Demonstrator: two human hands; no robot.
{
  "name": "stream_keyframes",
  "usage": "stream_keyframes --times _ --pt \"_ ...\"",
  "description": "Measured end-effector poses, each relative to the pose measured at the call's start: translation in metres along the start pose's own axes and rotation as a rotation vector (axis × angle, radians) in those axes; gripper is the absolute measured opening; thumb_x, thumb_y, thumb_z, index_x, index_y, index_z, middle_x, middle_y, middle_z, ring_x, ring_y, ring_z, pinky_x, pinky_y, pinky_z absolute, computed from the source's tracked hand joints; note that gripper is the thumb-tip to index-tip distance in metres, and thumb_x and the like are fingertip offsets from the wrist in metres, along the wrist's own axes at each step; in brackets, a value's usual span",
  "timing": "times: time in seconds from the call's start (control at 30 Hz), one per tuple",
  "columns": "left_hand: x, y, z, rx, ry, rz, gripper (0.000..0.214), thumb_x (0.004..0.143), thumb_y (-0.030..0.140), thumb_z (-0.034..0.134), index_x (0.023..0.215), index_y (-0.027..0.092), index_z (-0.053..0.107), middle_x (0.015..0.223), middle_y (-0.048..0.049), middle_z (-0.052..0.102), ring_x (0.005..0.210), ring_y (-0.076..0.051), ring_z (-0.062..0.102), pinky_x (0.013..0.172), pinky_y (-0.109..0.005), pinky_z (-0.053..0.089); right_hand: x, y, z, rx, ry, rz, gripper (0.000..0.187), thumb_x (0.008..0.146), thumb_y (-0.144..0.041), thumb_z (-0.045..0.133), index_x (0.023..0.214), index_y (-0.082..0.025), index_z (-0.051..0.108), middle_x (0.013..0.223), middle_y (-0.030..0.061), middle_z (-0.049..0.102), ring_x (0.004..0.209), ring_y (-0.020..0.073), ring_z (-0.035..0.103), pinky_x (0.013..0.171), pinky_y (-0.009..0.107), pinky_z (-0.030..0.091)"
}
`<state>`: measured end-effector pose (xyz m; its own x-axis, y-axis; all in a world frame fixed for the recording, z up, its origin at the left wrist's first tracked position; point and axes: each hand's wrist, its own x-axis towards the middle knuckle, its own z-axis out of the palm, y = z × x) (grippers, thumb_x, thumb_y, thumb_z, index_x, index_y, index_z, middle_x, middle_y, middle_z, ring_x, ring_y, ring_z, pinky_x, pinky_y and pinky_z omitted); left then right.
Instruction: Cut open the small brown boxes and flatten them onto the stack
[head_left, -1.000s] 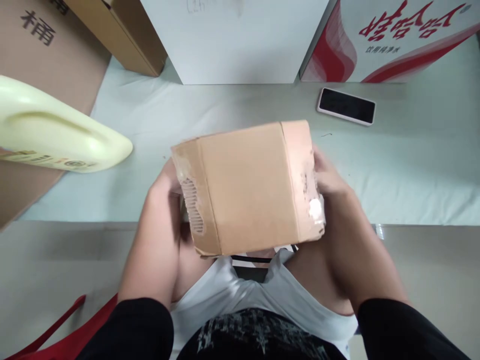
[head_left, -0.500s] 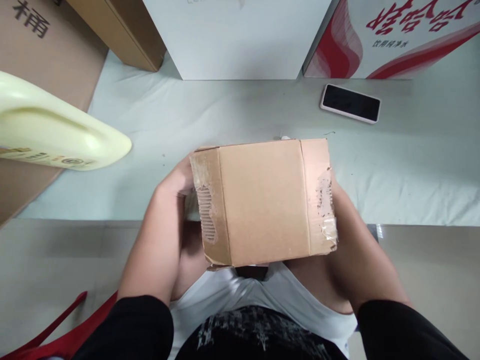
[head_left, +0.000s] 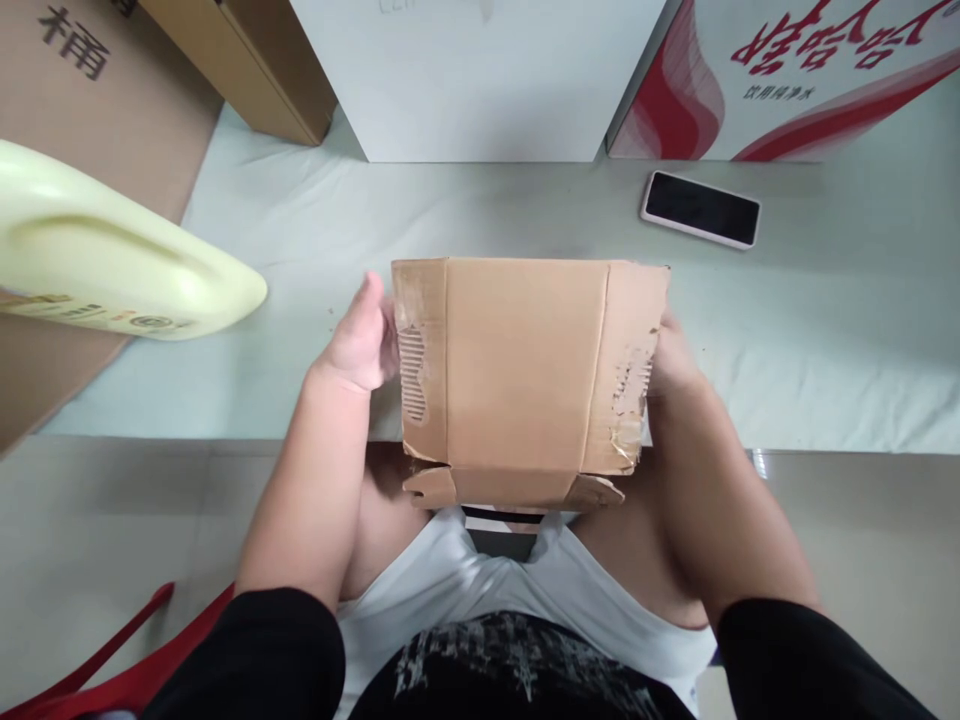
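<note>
A brown cardboard box (head_left: 525,370) is held up between my hands over the table's front edge. Its side panels have torn, ribbed patches and bits of clear tape, and a flap with notched corners (head_left: 517,487) stands out along its near edge. My left hand (head_left: 364,335) presses against the box's left side, thumb up and apart, its other fingers partly hidden. At the right side my right hand (head_left: 673,352) grips the box, most of its fingers out of sight behind the panel.
The table (head_left: 300,230) has a pale green cloth. A phone (head_left: 701,209) lies at the right. Along the back stand a white box (head_left: 480,80) and a red-and-white carton (head_left: 720,90). On the left are a pale yellow bottle (head_left: 127,250) and a large brown carton (head_left: 142,130).
The box has tilted and shifted slightly up and away, so its notched near flap now shows. My left hand has come further into view, with the thumb raised.
</note>
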<state>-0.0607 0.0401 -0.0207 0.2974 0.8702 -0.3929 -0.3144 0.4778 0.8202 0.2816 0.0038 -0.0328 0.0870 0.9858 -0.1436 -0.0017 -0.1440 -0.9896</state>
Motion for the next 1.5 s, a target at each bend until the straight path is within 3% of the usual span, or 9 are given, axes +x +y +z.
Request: stream_keyframes --times 0.1,0.2,0.37,0.53,0.7,0.93,1.23,1.37,1.5 --pt "-0.002 0.002 0.003 0.118 -0.062 -0.034 0.058 0.052 0.038 0.106 0.097 0.016 0.077 0.096 -0.0151 0.083 0.113 -0.048 0.078 0.097 -0.057 0.068 0.001 -0.003 0.002 -0.093 0.074 0.021 0.044 0.065 -0.058 0.093 0.065 -0.026 0.062 0.061 -0.0003 0.06 0.064 0.0186 0.061 0.052 0.032 0.052" --pt "-0.001 0.0 0.006 0.1 0.011 -0.042 0.05 0.053 0.021 0.102 0.096 0.014 0.076 0.093 -0.017 0.082 0.117 -0.051 0.076 0.099 -0.061 0.066 0.003 -0.004 0.007 -0.068 0.105 0.053 0.046 0.074 -0.06 0.087 0.065 -0.024 0.06 0.06 -0.0017 0.057 0.062 0.0161 0.06 0.052 0.028 0.049" --pt "0.002 -0.003 0.013 0.045 0.174 0.099 0.039 0.063 0.026 0.095 0.095 0.014 0.076 0.091 -0.0155 0.08 0.126 -0.052 0.071 0.104 -0.066 0.062 0.004 -0.005 0.008 0.198 0.077 0.102 0.06 0.07 -0.083 0.077 0.076 -0.025 0.063 0.061 -0.005 0.048 0.053 0.0109 0.048 0.047 0.024 0.041" --pt "0.009 0.002 0.007 -0.054 0.349 0.315 0.027 0.074 0.028 0.085 0.095 0.015 0.075 0.097 -0.0105 0.082 0.135 -0.041 0.068 0.118 -0.057 0.055 0.0 -0.011 -0.002 0.201 -0.128 0.225 0.052 0.064 -0.061 0.094 0.09 -0.021 0.073 0.063 -0.0061 0.052 0.053 0.0076 0.046 0.046 0.02 0.041" --pt "0.02 0.007 -0.003 -0.213 0.464 0.384 0.009 0.093 0.027 0.066 0.098 0.022 0.073 0.115 -0.0029 0.082 0.137 -0.025 0.065 0.119 -0.039 0.053 0.003 -0.01 -0.002 0.227 0.053 0.22 0.043 0.065 -0.052 0.091 0.091 -0.022 0.074 0.071 -0.0036 0.069 0.057 0.0097 0.061 0.049 0.02 0.05" --pt "0.026 0.004 -0.007 -0.25 0.47 0.385 0.019 0.098 0.034 0.059 0.106 0.022 0.072 0.113 -0.0005 0.081 0.144 -0.023 0.058 0.117 -0.041 0.048 0.001 -0.01 0.023 0.481 0.041 0.228 0.046 0.06 -0.046 0.095 0.094 -0.028 0.069 0.078 -0.0064 0.075 0.066 0.0128 0.07 0.068 0.027 0.064" --pt "0.019 0.012 0.008 -0.163 0.395 0.468 0.029 0.1 0.043 0.051 0.115 0.023 0.067 0.118 -0.0001 0.081 0.142 -0.02 0.06 0.115 -0.039 0.049 -0.019 -0.007 0.06 0.326 -0.126 0.267 0.052 0.062 -0.056 0.093 0.099 -0.027 0.073 0.095 0.0027 0.082 0.087 0.0246 0.079 0.071 0.036 0.067" --pt "0.02 0.015 0.027 -0.155 0.408 0.471 0.036 0.087 0.046 0.06 0.117 0.027 0.068 0.113 0.0012 0.081 0.147 -0.024 0.056 0.107 -0.04 0.053 -0.016 -0.016 0.045 0.293 0.008 0.183 0.037 0.065 -0.052 0.089 0.089 -0.03 0.071 0.098 0.0015 0.082 0.098 0.029 0.079 0.082 0.044 0.068" --pt "0.019 0.018 0.045 -0.324 0.382 0.384 0.035 0.075 0.038 0.064 0.109 0.031 0.069 0.105 0.001 0.079 0.127 -0.026 0.067 0.09 -0.038 0.056 -0.022 -0.026 0.002 0.292 0.232 0.093 0.032 0.066 -0.048 0.083 0.089 -0.032 0.069 0.091 -0.0013 0.08 0.09 0.026 0.077 0.083 0.043 0.067"
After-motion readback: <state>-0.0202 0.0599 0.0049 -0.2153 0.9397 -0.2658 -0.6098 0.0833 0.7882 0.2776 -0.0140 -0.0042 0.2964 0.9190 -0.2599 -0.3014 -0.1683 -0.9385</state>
